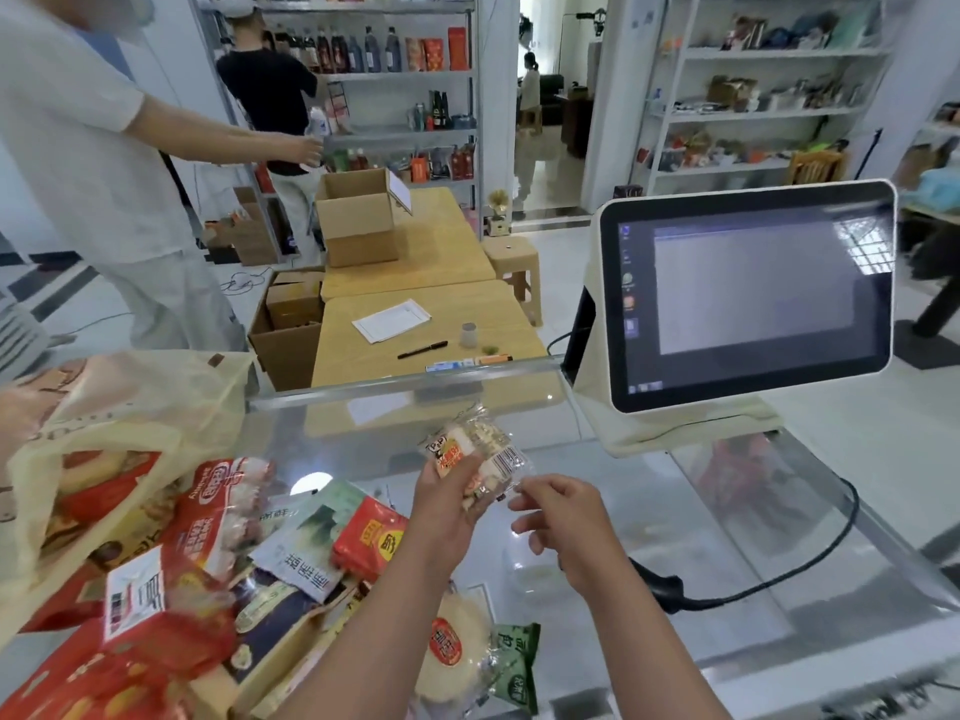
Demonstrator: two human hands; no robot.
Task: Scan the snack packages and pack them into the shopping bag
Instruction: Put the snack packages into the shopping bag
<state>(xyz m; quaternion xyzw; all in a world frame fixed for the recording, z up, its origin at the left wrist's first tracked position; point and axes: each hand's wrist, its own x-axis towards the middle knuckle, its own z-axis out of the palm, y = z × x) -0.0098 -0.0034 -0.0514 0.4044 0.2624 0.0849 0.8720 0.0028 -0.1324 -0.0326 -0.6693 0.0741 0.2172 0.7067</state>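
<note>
My left hand (445, 506) grips a clear snack packet (475, 449) with white pieces and a barcode, held up over the glass counter (649, 517). My right hand (561, 511) pinches the packet's lower right corner. A cream shopping bag (119, 407) stands open at the left with red packages inside. Several snack packages (218, 537) lie piled on the counter below and left of my hands. A black barcode scanner (662, 589) lies on the glass behind my right forearm, partly hidden.
A touchscreen register (748, 293) stands at the right, its black cable (810, 558) looping over the counter. A person in white stands beyond the bag at the left. Wooden tables with cardboard boxes (358, 220) sit behind the counter.
</note>
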